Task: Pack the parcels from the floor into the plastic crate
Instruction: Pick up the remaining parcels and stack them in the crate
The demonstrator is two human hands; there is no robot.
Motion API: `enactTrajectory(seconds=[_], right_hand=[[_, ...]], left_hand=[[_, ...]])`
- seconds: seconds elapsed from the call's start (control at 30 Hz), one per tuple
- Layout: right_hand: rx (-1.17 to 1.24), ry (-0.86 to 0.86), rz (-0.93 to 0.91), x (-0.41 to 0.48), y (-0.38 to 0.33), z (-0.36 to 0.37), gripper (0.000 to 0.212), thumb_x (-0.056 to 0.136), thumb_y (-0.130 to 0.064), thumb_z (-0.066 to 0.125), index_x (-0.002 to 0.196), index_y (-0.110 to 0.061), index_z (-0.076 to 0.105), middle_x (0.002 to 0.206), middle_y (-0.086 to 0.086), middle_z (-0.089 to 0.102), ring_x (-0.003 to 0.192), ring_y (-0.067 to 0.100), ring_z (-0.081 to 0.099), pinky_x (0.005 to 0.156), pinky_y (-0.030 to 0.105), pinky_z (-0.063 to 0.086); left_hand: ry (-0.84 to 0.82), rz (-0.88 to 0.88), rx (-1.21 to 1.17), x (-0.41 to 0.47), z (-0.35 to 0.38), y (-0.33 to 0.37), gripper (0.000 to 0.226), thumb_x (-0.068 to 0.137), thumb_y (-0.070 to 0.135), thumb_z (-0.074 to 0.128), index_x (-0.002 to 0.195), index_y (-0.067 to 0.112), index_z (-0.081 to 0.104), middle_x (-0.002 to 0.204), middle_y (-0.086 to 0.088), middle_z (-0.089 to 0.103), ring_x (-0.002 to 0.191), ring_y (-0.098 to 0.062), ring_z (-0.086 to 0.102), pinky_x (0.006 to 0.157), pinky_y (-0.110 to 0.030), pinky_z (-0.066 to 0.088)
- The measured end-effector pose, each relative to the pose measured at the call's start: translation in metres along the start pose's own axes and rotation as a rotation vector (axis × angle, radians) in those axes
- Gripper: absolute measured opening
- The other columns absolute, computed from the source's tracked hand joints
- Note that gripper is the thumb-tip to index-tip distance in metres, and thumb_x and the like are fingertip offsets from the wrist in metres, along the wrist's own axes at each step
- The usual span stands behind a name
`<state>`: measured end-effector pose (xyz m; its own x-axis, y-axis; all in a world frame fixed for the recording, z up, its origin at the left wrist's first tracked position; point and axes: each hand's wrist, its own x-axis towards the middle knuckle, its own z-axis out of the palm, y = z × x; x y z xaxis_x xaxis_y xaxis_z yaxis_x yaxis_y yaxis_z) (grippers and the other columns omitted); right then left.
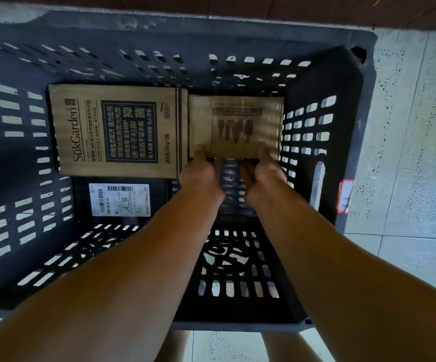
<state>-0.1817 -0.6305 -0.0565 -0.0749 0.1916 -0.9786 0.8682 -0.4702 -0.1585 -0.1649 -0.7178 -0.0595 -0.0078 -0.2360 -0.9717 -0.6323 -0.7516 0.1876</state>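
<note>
Both hands, left hand (198, 171) and right hand (262, 176), grip a small brown parcel (237, 124) by its near edge at centre frame. It touches the larger printed box (117, 129) inside the dark plastic crate (324, 121).

left hand (199, 173) and right hand (263, 176) extended, curled.

A single head-worn wide-angle camera looks almost straight down into the dark plastic crate (342, 105), close enough that both forearms (133, 270) fill the lower frame. The fingers (200, 152) sit just above centre; pale floor tiles (415, 126) show well to their right, beyond the crate wall.
</note>
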Motion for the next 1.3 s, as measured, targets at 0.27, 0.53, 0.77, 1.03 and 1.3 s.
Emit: enactTrajectory(seconds=[0.27, 0.53, 0.77, 1.03, 1.3], right_hand=[[-0.012, -0.054, 0.009, -0.016, -0.013, -0.006, 0.016, 0.092, -0.032, 0.062, 0.087, -0.016, 0.063, 0.088, 0.005, 0.07, 0.081, 0.017, 0.067, 0.074, 0.028, 0.056], [-0.054, -0.23, 0.005, -0.112, -0.007, -0.047, 0.03, 0.092, -0.034, 0.06, 0.108, -0.011, 0.069, 0.109, 0.01, 0.073, 0.111, 0.027, 0.066, 0.101, 0.041, 0.05], [-0.016, -0.299, -0.027, -0.236, -0.034, -0.117, 0.024, 0.098, -0.021, 0.051, 0.114, -0.01, 0.065, 0.111, 0.005, 0.071, 0.104, 0.018, 0.066, 0.1, 0.032, 0.049], [0.226, -0.131, -0.208, -0.348, -0.071, -0.237, 0.024, 0.099, -0.016, 0.047, 0.118, -0.007, 0.06, 0.108, 0.009, 0.068, 0.095, 0.019, 0.066, 0.087, 0.033, 0.053], [0.532, -0.077, -0.244, -0.435, -0.047, -0.38, 0.023, 0.098, -0.019, 0.049, 0.112, -0.006, 0.063, 0.109, 0.008, 0.069, 0.096, 0.017, 0.066, 0.075, 0.027, 0.054]], left_hand=[[-0.105, -0.03, -0.009, -0.019, -0.004, 0.01, 0.022, 0.095, 0.026, 0.056, 0.11, 0.013, 0.067, 0.088, -0.006, 0.076, 0.078, -0.019, 0.074, 0.07, -0.031, 0.06], [-0.201, 0.055, 0.012, -0.12, -0.026, -0.002, 0.016, 0.096, 0.018, 0.053, 0.094, 0.011, 0.067, 0.082, -0.003, 0.073, 0.073, -0.012, 0.069, 0.072, -0.026, 0.054], [-0.259, 0.259, 0.307, -0.248, -0.035, 0.004, 0.014, 0.095, 0.021, 0.056, 0.101, 0.015, 0.068, 0.102, -0.001, 0.073, 0.095, -0.015, 0.068, 0.089, -0.03, 0.05], [-0.387, 0.369, 0.647, -0.394, -0.027, -0.011, 0.021, 0.096, 0.022, 0.054, 0.113, 0.015, 0.066, 0.11, -0.002, 0.072, 0.102, -0.017, 0.066, 0.096, -0.036, 0.047], [-0.635, 0.311, 0.837, -0.513, 0.006, -0.111, 0.027, 0.098, 0.02, 0.049, 0.121, 0.015, 0.061, 0.109, -0.001, 0.07, 0.091, -0.013, 0.064, 0.078, -0.027, 0.046]])
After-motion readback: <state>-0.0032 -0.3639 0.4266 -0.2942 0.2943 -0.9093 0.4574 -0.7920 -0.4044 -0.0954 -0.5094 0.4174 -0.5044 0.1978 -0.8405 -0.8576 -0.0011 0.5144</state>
